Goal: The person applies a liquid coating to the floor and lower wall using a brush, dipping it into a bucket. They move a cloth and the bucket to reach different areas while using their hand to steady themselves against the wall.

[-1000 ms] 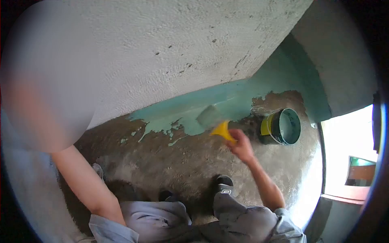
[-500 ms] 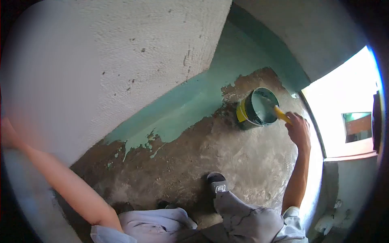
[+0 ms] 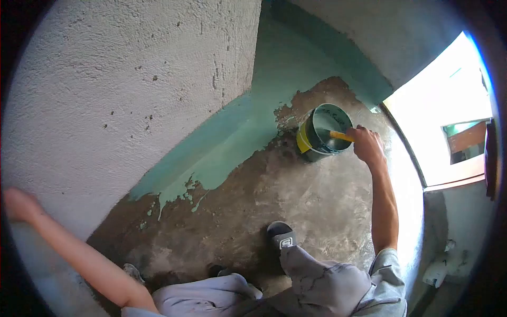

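Brush (image 3: 342, 136) has moved deeper into bucket (image 3: 303, 141), right hand (image 3: 367, 145) gripping it, blurred left hand (image 3: 21, 205) unclear

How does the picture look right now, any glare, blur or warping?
Head view: the bright opening at right is blown out nearly white, with a blue fringe along its outer edge; head view, far left: the left hand looks blurred, while the right hand and bucket are clearer; head view overall: wide-angle curving, black corners.
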Demonstrator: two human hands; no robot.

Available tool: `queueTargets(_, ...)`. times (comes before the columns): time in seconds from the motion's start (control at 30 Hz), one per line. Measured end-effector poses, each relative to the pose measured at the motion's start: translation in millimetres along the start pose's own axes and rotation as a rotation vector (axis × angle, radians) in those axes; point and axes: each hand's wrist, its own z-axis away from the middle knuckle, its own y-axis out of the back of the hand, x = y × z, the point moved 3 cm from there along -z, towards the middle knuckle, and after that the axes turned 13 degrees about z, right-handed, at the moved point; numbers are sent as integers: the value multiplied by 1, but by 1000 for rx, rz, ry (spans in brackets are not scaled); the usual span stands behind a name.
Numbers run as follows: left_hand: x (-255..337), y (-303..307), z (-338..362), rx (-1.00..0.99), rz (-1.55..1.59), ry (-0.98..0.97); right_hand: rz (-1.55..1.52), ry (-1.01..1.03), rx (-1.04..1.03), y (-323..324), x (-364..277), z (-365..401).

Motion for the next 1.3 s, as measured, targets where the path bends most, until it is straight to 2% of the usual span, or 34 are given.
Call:
queueTargets(0.17,18,-2,-3,24,100,17,-77,-171,16,14,18,6)
queueTargets(0.27,34,0,-1,35,-16,70,6,-162,6,11,16,1)
queueTargets(0.3,23,3,-5,21,-49,35,45,-153,-7,7,13,-4)
queueTargets(0.4,-6,8,-15,-15,-53,-18,111,-13,33,-15,-7,-21)
queueTargets(0.5,16,2,-8,-35,29,21,220,149,2,-34,-25,-36)
queueTargets(0.57,26,7,-11,-48,-35,30,106,134,17,-10,-28,-28)
queueTargets(0.67,49,15,-12,-92,94,225,-131,118,76,-25,6,-18)
queueTargets(0.7,58,18,-10,-123,125,194,-244,125,117,-39,20,-11)
queueTargets(0.77,72,28,-3,-187,201,134,-528,-166,-93,-33,27,16)
queueTargets(0.87,68,59,30,-363,179,-128,-1091,-318,-145,-41,20,49)
queueTargets(0.93,66,89,92,-291,414,-17,-1318,-410,-103,-51,12,59)
queueTargets(1.0,84,120,144,-530,286,-83,-1442,-458,-58,-50,3,64)
queueTargets(1.03,81,136,182,-580,421,101,-1497,-468,-35,-47,-3,65)
queueTargets(1.1,100,152,237,-679,476,472,-1598,-421,16,-38,-18,66)
queueTargets(1.13,104,167,271,-633,525,712,-1646,-363,43,-32,-28,67)
queueTargets(1.17,109,183,301,-611,524,866,-1662,-391,68,-31,-38,65)
queueTargets(1.2,124,193,304,-706,440,1023,-1720,-284,87,-28,-48,65)
queueTargets(1.23,130,209,336,-590,518,1220,-1706,-223,47,-30,-59,59)
queueTargets(1.3,144,237,367,-756,510,1316,-1780,-72,70,-22,-94,57)
